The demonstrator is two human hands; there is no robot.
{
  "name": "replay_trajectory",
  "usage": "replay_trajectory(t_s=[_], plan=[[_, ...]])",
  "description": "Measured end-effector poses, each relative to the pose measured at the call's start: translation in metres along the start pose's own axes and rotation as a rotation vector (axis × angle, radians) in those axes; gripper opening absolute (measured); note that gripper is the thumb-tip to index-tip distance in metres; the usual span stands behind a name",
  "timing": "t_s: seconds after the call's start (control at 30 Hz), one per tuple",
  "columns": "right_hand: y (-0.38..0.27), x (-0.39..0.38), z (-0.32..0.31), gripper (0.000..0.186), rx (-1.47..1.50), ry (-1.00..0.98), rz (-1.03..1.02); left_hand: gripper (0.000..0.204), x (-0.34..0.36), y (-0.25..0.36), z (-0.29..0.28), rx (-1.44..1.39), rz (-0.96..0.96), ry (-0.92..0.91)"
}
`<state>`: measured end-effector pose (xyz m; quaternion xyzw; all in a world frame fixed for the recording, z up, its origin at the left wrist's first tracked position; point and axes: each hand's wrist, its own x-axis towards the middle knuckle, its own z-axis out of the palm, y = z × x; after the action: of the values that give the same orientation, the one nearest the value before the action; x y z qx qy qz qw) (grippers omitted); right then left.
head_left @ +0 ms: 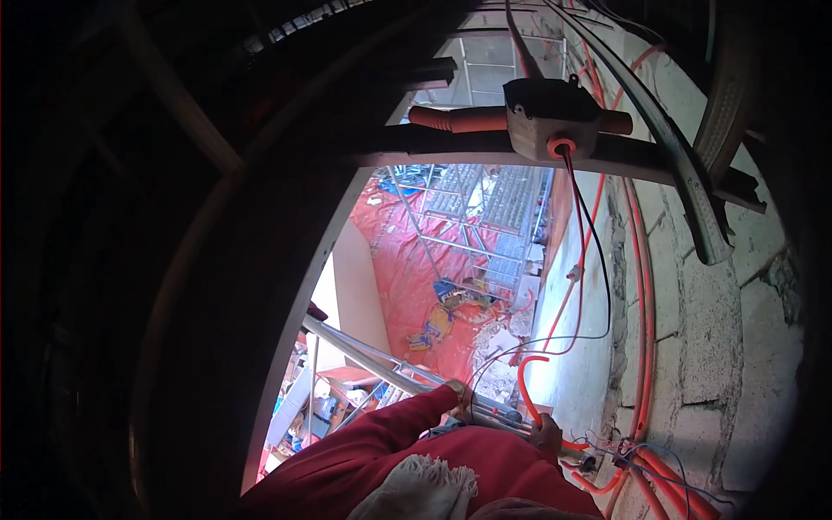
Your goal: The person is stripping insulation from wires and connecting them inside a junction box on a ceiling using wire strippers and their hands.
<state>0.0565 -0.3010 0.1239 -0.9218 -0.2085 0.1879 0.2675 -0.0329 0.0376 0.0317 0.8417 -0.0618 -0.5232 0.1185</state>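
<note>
A rough block wall (pixel 719 347) fills the right side, with orange conduit (pixel 646 303) running down it in long curves, and a dark curved beam (pixel 225 286) arches across the left. Far below lies a floor covered in red sheeting (pixel 399 277), with metal scaffolding (pixel 485 217) standing on it. Near the top a grey junction box (pixel 550 113) sits on a dark crossbar, orange conduit entering it from both sides, and thin red and black wires (pixel 582 225) hang from its underside down toward the person. A metal ladder rail (pixel 373 357) slants up from the left to the person's hands. The person wears a red garment with a pale fringed cloth at the chest. The left hand (pixel 459 397), at the end of a red sleeve, is closed around the ladder rail. The right hand (pixel 546 432) sits just beside a loop of orange conduit (pixel 526 390) near the wall; whether its fingers are curled or spread cannot be told at this size
</note>
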Motion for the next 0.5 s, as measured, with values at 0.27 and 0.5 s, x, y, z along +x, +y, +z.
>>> replay_trajectory(t_s=[0.27,0.5], plan=[[0.027,0.012,-0.011,0.026,-0.039,-0.135,0.039,0.017,-0.189,0.03,-0.115,-0.124,-0.395,0.698],[0.05,0.02,-0.003,0.03,0.037,-0.245,0.009,0.012,-0.368,0.117,-0.239,-0.124,-0.079,1.382]])
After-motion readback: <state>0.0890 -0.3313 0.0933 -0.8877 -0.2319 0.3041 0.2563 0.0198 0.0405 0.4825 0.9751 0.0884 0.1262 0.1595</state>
